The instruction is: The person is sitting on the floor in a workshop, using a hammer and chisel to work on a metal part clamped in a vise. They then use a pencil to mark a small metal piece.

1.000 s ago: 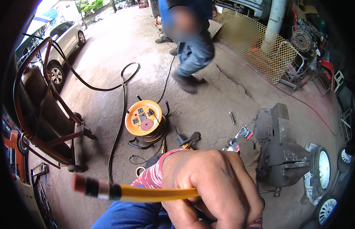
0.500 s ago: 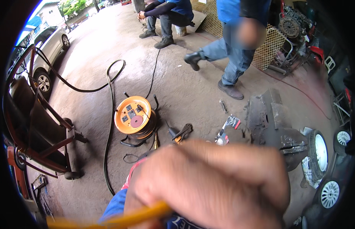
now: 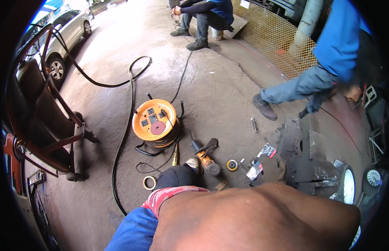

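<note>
Bare skin of my arm or hand [image 3: 261, 221], very close and blurred, fills the lower middle and right; it seems to be the right one, with no fingers showing. Whether it holds anything is hidden. My left hand is not seen. Beyond the skin, an orange angle grinder [image 3: 207, 161] lies on the floor. Near it are a small round yellow-and-black disc [image 3: 232, 165], several printed packets [image 3: 261, 161] and a roll of tape [image 3: 149, 183]. Farther left stands a yellow cable reel [image 3: 140, 121] with a reddish abrasive disc [image 3: 158, 128] on its face.
A dark metal vehicle part [image 3: 316, 169] lies at the right, near wheels [image 3: 373, 178]. A cylinder trolley [image 3: 56, 159] stands left, a black hose [image 3: 115, 175] crossing the floor. One person [image 3: 336, 46] bends at the right; another [image 3: 207, 16] sits at the back.
A yellow strap-like thing beside my hand has gone out of view. The blurred skin has shifted down and right, uncovering the grinder and tape. The walking person has moved right and bent down.
</note>
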Demonstrator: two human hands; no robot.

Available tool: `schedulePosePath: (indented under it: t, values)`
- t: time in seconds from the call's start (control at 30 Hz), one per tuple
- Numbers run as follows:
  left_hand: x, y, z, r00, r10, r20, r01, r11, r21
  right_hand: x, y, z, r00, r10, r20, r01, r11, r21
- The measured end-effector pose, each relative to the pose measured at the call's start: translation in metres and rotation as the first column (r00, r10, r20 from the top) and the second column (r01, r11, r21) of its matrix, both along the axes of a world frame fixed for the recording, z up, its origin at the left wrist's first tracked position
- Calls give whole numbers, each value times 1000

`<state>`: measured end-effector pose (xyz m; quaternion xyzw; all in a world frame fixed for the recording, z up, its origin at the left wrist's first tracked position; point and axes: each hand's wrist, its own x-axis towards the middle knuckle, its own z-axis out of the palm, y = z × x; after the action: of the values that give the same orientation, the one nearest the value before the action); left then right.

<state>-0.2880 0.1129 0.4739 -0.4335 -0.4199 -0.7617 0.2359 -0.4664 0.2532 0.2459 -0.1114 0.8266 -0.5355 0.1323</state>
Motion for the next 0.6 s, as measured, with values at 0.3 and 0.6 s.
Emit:
schedulePosePath:
  t: [0.3,0.6]
  values:
    - [-42,-8,-39,452,697,556,-821,569,-45,-28,-3,-24,949,207,237,-69,871,-486]
    - [-107,-34,-160,138,876,463,-611,443,-656,-19,-15,30,821,201,534,258,704,-661]
